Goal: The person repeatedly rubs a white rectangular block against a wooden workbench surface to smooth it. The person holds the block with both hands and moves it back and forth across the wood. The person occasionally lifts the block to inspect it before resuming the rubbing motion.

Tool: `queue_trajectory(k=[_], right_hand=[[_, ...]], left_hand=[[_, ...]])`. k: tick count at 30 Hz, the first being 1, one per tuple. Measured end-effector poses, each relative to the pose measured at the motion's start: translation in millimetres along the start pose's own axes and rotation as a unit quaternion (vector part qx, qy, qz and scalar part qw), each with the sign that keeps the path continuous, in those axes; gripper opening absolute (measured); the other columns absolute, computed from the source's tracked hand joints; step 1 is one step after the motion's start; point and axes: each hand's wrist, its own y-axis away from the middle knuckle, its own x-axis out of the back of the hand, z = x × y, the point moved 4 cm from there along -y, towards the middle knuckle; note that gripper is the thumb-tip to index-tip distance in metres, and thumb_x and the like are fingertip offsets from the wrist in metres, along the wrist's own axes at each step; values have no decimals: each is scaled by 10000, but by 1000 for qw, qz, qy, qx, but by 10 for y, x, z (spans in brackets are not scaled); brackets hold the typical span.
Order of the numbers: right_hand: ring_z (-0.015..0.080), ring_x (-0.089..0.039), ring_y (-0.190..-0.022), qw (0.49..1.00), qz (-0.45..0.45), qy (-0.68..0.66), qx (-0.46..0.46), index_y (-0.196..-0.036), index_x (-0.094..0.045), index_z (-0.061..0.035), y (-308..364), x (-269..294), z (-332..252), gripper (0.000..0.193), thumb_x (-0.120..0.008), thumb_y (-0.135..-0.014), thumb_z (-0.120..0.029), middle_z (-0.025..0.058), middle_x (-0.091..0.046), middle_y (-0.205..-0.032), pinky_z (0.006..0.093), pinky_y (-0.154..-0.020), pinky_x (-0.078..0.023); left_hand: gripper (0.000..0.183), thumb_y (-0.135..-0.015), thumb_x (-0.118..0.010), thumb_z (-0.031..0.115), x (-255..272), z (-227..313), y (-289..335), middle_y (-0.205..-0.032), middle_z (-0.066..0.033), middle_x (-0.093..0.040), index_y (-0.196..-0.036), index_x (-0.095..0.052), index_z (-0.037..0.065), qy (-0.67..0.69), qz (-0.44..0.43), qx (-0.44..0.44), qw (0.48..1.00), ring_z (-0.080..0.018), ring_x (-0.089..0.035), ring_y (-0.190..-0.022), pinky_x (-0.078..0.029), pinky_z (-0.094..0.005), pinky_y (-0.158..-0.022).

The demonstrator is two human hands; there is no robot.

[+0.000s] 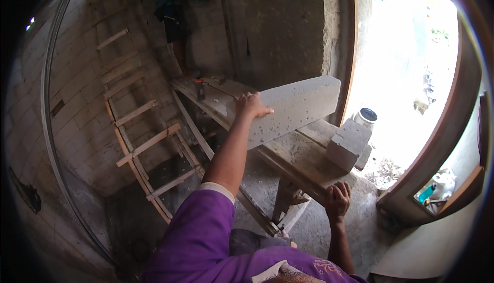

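Left hand [251,106] spread atop the long grey block [288,109], right hand [337,198] gripping the tabletop [298,162] edge; could topple if pushed unevenly.

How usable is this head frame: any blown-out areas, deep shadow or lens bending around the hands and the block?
Head view: the doorway is blown out to white; the left wall and ladder sit in dim shade; fisheye bends the edges, with black corners. The left hand on the long grey block and the right hand read clearly.

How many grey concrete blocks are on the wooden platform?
2. A long block lies across the wooden platform under the left hand; a short block sits near its right end. Others may be hidden.
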Motion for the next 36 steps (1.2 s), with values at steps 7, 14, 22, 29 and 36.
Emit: queue_trajectory(k=[7,14,22,29,36], right_hand=[[413,-632,-1186,1000,-5,3,-8,-938,-763,-28,12,-12,26,112,-729,-860,-101,141,-728,-1111,504,-1096,-465],[407,-640,-1175,1000,4,13,1,-932,-764,-31,3,-3,-13,107,-725,-859,-99,142,-730,-1114,506,-1100,-466],[410,-635,-1185,1000,-1,4,-5,-944,-765,-37,37,-6,33,111,-725,-863,-101,143,-730,-1122,508,-1097,-467],[421,-632,-1178,1000,-4,6,-2,-944,-756,-30,16,-13,17,116,-715,-870,-109,151,-729,-1113,510,-1094,-466],[418,-638,-1161,1000,-5,11,7,-932,-757,-25,-9,1,-11,117,-707,-873,-113,154,-729,-1101,513,-1097,-464]], left_hand=[[1003,-688,-834,689,8,0,10,-1575,-149,-502,-1490,-541,162,4,0,-5,1000,-340,-409,-1497,-236,-564,-1264],[1044,-680,-818,682,31,19,27,-1586,-145,-479,-1534,-495,174,-9,-11,2,1000,-324,-392,-1508,-260,-522,-1260],[1035,-685,-815,682,22,26,2,-1577,-152,-490,-1529,-499,173,-11,-17,5,1000,-326,-397,-1505,-260,-511,-1262],[1048,-678,-810,696,0,8,-4,-1578,-158,-490,-1529,-499,169,-10,-11,-1,1000,-331,-398,-1505,-275,-514,-1254],[1036,-681,-820,690,4,3,3,-1579,-149,-492,-1519,-510,166,-4,-5,-3,1000,-331,-403,-1501,-259,-539,-1257]])
